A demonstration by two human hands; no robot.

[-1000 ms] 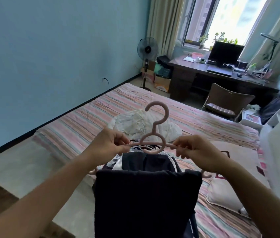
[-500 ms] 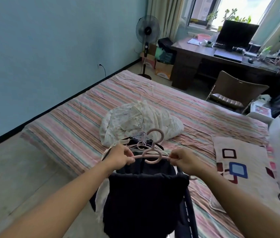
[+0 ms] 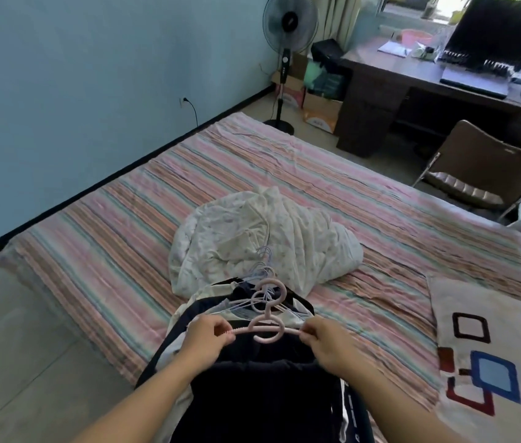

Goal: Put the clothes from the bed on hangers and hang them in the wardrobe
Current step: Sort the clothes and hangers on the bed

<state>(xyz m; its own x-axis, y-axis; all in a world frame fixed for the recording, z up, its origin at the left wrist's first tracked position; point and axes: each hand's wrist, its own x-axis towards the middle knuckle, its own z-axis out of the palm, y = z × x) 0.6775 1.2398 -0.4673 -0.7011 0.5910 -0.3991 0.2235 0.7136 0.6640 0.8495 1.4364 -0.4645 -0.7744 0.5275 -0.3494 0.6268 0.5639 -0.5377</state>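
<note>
Two hands, left (image 3: 208,338) and right (image 3: 326,342), pinch the arms of a pink hanger (image 3: 265,327) with a dark garment (image 3: 262,398) draped under it, at the bed's (image 3: 118,238) near edge just before a white bundle (image 3: 262,238) and loose hangers (image 3: 264,270); white print on dark cloth is unreadable.

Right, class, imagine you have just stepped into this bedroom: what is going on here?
A person stands at the striped bed, holding a pink hanger by its two arms: the left hand pinches one end, the right hand the other. A dark garment is draped below the hanger. More hangers and clothes lie on the bed just beyond, beside a crumpled white floral bundle. No wardrobe is in view, so nothing is hung up yet.
</note>
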